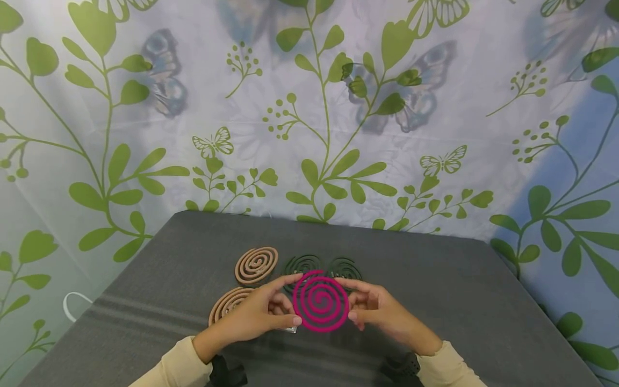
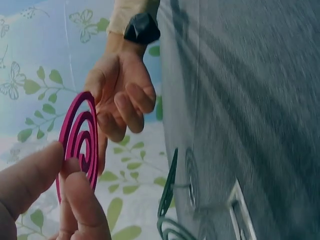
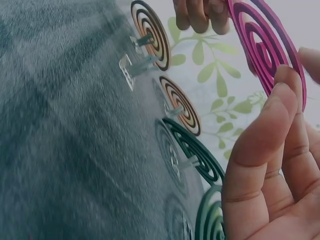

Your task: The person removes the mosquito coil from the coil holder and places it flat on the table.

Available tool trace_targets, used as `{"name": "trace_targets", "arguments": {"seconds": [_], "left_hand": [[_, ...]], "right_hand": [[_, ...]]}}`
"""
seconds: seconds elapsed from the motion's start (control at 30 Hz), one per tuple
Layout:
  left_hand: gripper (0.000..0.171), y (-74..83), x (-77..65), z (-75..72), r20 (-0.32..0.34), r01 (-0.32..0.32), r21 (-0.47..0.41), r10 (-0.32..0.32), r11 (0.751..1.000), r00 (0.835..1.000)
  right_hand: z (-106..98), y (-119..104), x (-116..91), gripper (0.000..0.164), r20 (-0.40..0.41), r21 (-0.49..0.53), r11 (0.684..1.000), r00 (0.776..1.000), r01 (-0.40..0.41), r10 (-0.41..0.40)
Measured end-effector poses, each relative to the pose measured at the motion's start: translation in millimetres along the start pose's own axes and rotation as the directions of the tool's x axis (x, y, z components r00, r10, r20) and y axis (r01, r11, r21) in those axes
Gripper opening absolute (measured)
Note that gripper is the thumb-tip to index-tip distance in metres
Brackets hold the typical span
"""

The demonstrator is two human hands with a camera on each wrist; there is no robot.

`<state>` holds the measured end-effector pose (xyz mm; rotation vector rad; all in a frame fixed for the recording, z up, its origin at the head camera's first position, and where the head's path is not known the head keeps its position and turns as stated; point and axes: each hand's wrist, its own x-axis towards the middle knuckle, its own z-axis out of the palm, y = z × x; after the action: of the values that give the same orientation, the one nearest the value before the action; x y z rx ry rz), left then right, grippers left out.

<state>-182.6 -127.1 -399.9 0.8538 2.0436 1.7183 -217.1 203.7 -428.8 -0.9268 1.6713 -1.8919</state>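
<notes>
A pink mosquito coil (image 1: 321,301) is held upright over the table between both hands. My left hand (image 1: 256,312) pinches its left edge, index finger near the top and thumb lower down. On the opposite edge, my right hand (image 1: 384,314) grips it likewise with thumb and fingers; the right wrist view shows the thumb (image 3: 262,120) against the rim. Behind it stand two dark green coils (image 1: 344,264). Two tan coils (image 1: 257,265) are to the left, the nearer one partly hidden by my left hand. In the right wrist view, metal stands (image 3: 187,162) prop these coils up.
A metal stand without a coil (image 3: 127,72) rests on the grey cloth-covered table (image 1: 450,301), partly hidden below my left hand in the head view. A leaf-patterned curtain (image 1: 261,177) hangs behind the table. At the left edge is a white loop (image 1: 67,307).
</notes>
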Motion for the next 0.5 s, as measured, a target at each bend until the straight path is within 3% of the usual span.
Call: {"name": "trace_targets", "arguments": {"seconds": [0.2,0.5], "left_hand": [[0.080,0.9,6.5,13.9,-0.041,-0.001,0.022,0.002,1.000,0.999],[0.080,-1.5,19.7,34.5,-0.074,0.017,0.034,-0.015,0.999,0.997]], "right_hand": [[-8.3,-0.2,-8.2,0.066,0.034,0.014,0.999,0.998,0.046,-0.046],[-18.9,-4.8,-21.5,0.067,-0.040,-0.036,0.999,0.999,-0.024,0.023]]}}
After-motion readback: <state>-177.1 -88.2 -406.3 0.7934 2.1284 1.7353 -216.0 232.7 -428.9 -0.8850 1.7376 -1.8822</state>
